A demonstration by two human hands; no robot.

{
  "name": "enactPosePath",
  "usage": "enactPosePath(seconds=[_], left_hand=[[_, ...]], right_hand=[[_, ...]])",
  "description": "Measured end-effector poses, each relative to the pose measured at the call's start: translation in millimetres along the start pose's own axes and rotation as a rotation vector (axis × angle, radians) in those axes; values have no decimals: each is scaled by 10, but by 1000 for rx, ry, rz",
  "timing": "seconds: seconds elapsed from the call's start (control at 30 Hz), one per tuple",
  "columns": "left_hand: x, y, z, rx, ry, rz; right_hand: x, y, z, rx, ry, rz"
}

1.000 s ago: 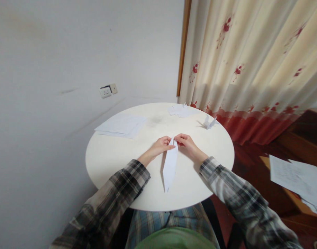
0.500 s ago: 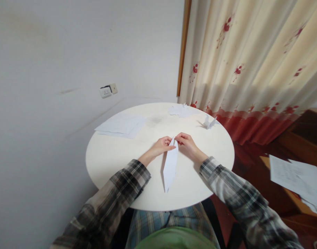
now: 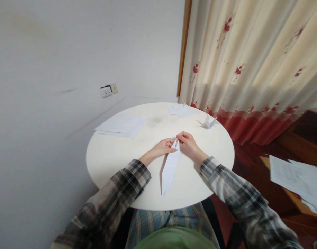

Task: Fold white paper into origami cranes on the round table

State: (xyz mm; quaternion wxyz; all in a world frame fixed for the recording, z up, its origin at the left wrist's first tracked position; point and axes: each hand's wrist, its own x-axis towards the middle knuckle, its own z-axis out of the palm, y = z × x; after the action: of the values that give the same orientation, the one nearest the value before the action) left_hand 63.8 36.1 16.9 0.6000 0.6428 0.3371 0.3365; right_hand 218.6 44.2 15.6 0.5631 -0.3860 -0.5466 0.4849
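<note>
A long, narrow piece of folded white paper [image 3: 170, 169] with pointed ends lies between my hands over the round white table [image 3: 109, 159]. My left hand [image 3: 164, 146] is closed on its upper left part, the thumb lying across the paper's face. At the far tip, my right hand [image 3: 187, 141] pinches the paper between thumb and fingers. A slit splits the paper near that tip. The near end points toward me, close to the table's front edge.
White sheets [image 3: 122, 124] lie at the table's back left. A folded paper crane [image 3: 209, 122] stands at the right, and more paper pieces [image 3: 181, 110] lie at the back edge. Lower right, papers [image 3: 296, 176] rest on wooden furniture. A patterned curtain [image 3: 246, 69] hangs behind.
The folded paper's far tip has shifted slightly right and its near end slightly left. My right hand now pinches right at the tip; my left thumb sits a little lower.
</note>
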Motion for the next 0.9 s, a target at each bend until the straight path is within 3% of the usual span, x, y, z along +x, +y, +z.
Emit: enactPosePath(seconds=[0.23,0.37,0.57,0.9], left_hand=[[25,-17,1,38,68,11],[29,-18,-16,81,99,23],[46,-36,-30,139,143,35],[48,-56,-16,150,121,68]], right_hand=[[-16,43,26,108,-65,66],[-18,94,23,52,-135,85],[-31,66,22,0,-127,52],[-19,96,21,41,-117,29]])
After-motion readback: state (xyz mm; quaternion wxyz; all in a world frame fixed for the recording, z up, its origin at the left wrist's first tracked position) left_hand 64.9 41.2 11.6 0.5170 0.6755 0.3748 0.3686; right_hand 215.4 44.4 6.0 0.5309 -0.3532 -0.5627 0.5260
